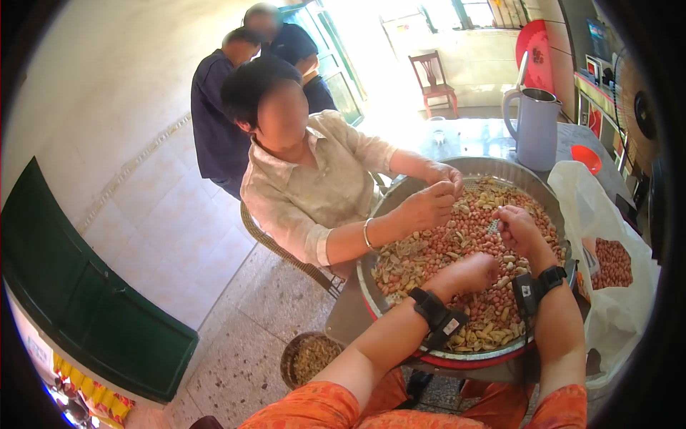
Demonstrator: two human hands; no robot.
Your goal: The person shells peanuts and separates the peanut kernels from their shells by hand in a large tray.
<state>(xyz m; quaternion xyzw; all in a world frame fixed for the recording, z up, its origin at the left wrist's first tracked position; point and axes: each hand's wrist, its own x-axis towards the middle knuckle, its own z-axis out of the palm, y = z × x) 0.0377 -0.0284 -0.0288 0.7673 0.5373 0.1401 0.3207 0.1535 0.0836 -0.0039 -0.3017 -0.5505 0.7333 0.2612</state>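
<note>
A large round metal tray (493, 166) holds red-skinned peanut kernels (446, 250) mixed with pale shells (404, 268). Over the middle of it my left hand (473, 274) is closed, its fingers curled down and turned away from view. Slightly farther right, my right hand (520, 230) is closed with thumb and fingers pinched together above the peanuts. What either hand holds, if anything, is too small or hidden to make out. Both my wrists wear black straps with small boxes.
A co-worker (307, 171) sits at the tray's left, both hands above it. Right of the tray stands a white plastic bag (614, 314) with kernels. A blue-grey jug (537, 132) and red bowl (586, 159) are behind. A basket of shells (311, 360) sits on the floor.
</note>
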